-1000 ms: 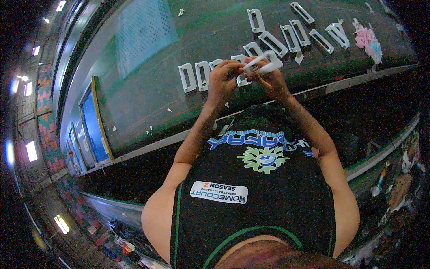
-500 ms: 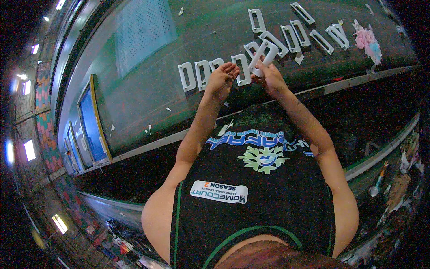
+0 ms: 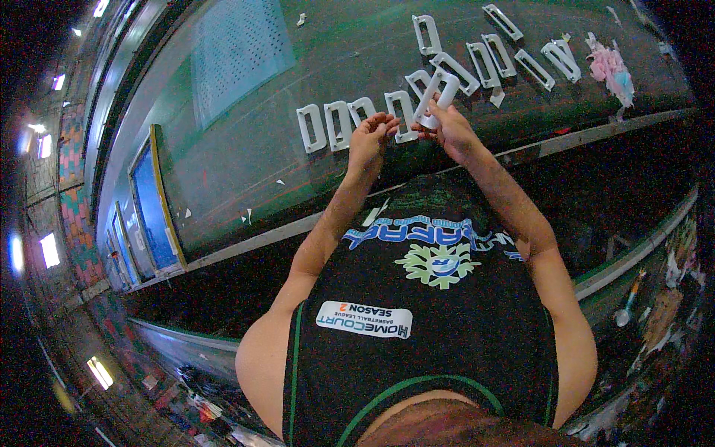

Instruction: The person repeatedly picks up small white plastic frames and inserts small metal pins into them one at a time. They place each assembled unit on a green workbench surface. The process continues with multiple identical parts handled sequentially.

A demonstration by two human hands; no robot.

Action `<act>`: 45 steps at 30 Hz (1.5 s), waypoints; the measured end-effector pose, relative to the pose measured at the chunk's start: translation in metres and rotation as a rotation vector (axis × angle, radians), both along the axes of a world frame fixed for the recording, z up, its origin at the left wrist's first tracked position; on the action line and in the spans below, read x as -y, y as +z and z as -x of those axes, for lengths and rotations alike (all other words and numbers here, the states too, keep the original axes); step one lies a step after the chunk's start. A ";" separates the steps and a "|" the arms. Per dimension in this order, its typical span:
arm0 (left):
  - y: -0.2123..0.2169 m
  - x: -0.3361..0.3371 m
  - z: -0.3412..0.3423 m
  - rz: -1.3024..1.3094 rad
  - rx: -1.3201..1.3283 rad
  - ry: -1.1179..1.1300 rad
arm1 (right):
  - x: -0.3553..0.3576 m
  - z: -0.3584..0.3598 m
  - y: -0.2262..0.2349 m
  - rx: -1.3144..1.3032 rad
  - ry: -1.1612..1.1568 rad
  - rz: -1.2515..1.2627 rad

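Note:
My right hand (image 3: 450, 128) grips a white rectangular plastic frame piece (image 3: 438, 95), held upright above the dark green table (image 3: 298, 186). My left hand (image 3: 370, 135) is just to its left, fingers curled, touching a white frame (image 3: 401, 113) lying on the table; I cannot tell whether it grips it. A row of similar white frames (image 3: 335, 125) lies flat to the left of my hands. More white frames (image 3: 491, 63) lie beyond and to the right.
A pale perforated sheet (image 3: 238, 48) lies at the far left of the table. A blue panel with a yellow edge (image 3: 155, 201) stands at the table's left end. Pink scraps (image 3: 611, 67) sit at the far right. Small white bits are scattered on the surface.
The white piece, held level between both hands a second ago, now stands upright in my right hand. My left hand has let go and dropped toward the table.

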State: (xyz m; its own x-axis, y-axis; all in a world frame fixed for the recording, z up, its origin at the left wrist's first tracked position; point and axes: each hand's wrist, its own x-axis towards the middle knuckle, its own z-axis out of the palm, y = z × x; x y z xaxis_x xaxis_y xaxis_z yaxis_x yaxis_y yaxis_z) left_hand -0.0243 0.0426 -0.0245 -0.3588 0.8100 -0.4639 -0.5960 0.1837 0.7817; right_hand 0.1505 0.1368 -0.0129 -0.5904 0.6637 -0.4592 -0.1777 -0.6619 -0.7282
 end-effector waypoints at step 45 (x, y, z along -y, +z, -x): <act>0.034 -0.006 -0.001 -0.322 -1.210 -0.678 | 0.004 0.006 -0.025 0.376 0.222 -0.233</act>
